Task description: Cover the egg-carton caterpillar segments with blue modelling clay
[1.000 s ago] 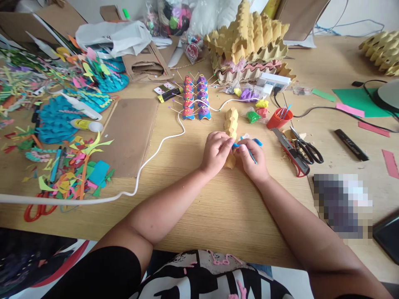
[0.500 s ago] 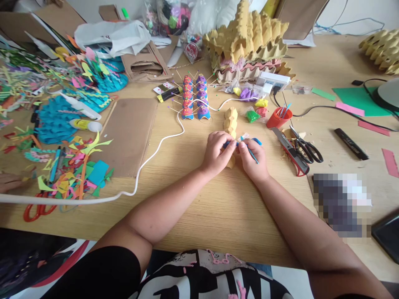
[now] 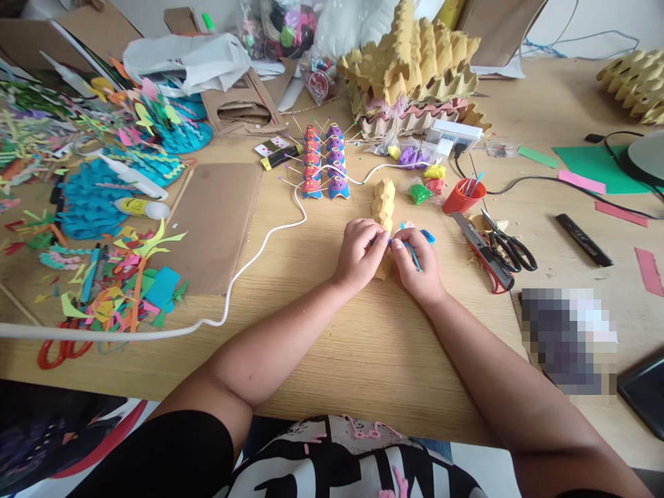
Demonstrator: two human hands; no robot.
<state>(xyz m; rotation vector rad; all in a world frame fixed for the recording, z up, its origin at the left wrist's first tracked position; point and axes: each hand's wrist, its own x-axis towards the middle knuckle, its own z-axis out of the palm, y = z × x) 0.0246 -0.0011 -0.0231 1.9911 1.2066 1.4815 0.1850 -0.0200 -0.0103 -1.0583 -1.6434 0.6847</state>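
Observation:
My left hand (image 3: 360,254) is closed in a pinch on a small blue piece, mostly hidden by the fingers. Close beside it, my right hand (image 3: 419,266) pinches at the same piece and also has a thin blue stick (image 3: 416,256) between its fingers. A yellow egg-carton strip (image 3: 384,200) lies beneath and behind both hands. Just beyond the right hand is a blue item (image 3: 428,236) in clear plastic. Two painted carton strips, one red (image 3: 312,162) and one purple (image 3: 336,162), stand farther back with thin sticks poking out.
Black scissors (image 3: 511,249) and a cutter (image 3: 480,245) lie right of my hands, near a red cup (image 3: 464,196). A white cable (image 3: 270,242) crosses the left side, by brown cardboard (image 3: 215,221) and paper scraps (image 3: 119,290). Egg trays (image 3: 409,62) are stacked behind.
My right hand has shifted slightly left, and the blue stick in it is now steeper. Another person's hand at the left edge has gone out of view.

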